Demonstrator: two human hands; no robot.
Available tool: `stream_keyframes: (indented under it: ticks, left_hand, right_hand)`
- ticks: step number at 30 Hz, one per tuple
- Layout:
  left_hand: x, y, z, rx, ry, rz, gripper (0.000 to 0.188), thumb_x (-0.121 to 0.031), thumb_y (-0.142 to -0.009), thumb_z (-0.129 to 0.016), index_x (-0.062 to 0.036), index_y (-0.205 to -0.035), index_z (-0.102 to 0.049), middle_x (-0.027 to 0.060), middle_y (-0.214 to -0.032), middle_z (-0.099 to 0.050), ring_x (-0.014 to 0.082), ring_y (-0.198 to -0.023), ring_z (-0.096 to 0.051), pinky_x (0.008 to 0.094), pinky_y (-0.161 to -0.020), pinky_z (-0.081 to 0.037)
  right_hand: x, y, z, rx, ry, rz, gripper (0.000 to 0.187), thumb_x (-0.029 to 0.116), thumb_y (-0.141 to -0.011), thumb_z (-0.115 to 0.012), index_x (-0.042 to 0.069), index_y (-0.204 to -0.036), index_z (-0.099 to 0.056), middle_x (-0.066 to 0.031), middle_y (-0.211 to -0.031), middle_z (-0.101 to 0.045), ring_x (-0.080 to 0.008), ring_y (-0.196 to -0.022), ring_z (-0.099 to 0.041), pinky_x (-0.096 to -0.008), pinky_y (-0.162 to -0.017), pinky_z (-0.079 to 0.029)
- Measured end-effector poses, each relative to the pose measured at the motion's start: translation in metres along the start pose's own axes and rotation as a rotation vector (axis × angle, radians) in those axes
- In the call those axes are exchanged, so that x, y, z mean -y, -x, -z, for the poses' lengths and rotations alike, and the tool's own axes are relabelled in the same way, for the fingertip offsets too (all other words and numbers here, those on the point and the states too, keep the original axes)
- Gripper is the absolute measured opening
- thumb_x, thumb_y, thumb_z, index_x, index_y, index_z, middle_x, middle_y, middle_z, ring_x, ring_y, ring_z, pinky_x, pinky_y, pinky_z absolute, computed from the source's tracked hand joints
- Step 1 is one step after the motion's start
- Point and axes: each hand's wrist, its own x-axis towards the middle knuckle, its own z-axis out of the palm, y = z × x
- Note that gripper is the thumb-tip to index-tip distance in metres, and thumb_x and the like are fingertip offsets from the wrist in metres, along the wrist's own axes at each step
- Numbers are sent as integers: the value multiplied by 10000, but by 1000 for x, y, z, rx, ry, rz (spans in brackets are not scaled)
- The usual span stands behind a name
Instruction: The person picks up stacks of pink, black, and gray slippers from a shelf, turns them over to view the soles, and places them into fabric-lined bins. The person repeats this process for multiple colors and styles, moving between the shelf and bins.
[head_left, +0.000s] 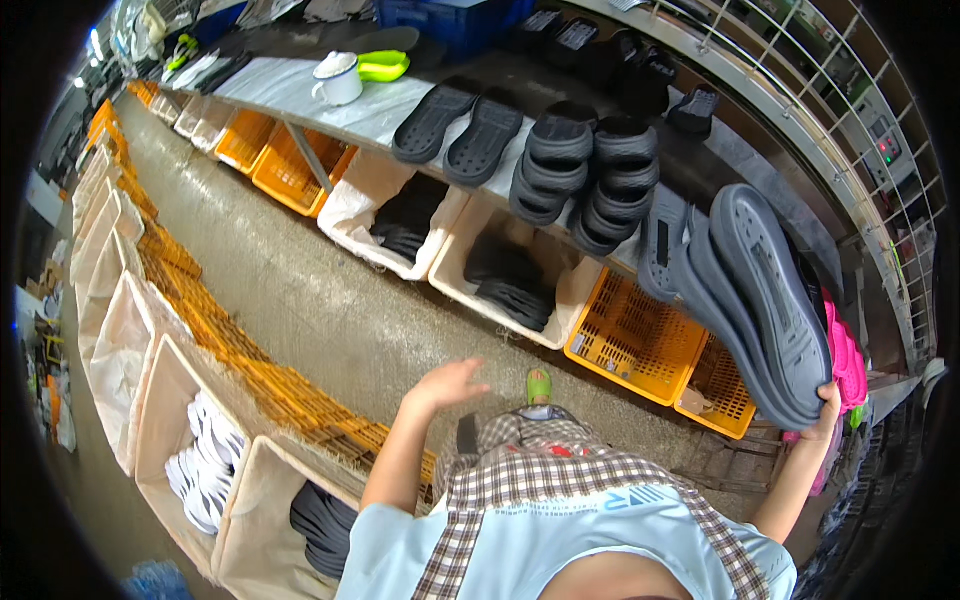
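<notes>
White soles (205, 465) in cloth-lined crate (168, 400), eight o'clock. Left hand (447, 384) below centre, toward seven o'clock: fingers loosely spread, empty. Black soles (485, 137) on table (270, 85), twelve o'clock. Grey soles (775, 300) overlapping, three o'clock. Right hand (826, 412), toward four o'clock, gripping their near end; how many, cannot tell. Probably best: firm grip, edges lined up, left palm supporting, clear of pink footwear (848, 350) just beyond.
</notes>
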Motion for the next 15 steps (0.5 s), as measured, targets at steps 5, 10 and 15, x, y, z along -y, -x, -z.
stream_keyframes:
  ticks: [5, 10, 15]
  left_hand:
    - [-27, 11, 19, 6, 514, -244, 781, -336, -816, -675, -17, -1411, -282, 244, -1354, -429, 329, -1237, -453, 414, -998, -405]
    - [-75, 19, 26, -296, 1424, -417, 864, -578, -857, -505, -103, -1468, -121, 171, -1463, -279, 314, -1303, -362, 490, -995, -398]
    - [-79, 12, 55, -861, 1922, -545, 650, -537, -941, -373, -25, -1342, -374, 131, -1335, -464, 283, -1213, -461, 425, -1028, -373]
  right_hand:
    - [-60, -24, -45, 147, 316, 48, 930, 180, -436, -568, -48, -1326, -424, -205, -1260, -526, -330, -1166, -507, -382, -1057, -341]
    - [-139, -42, -173, 855, 747, 173, 775, 55, -653, -566, 49, -1399, -357, -139, -1409, -373, -262, -1297, -370, -355, -1082, -274]
    - [-190, -31, -245, 1234, 1120, 719, 844, 254, -679, -770, 151, -1403, -348, -210, -1205, -420, -365, -1076, -491, -418, -902, -444]
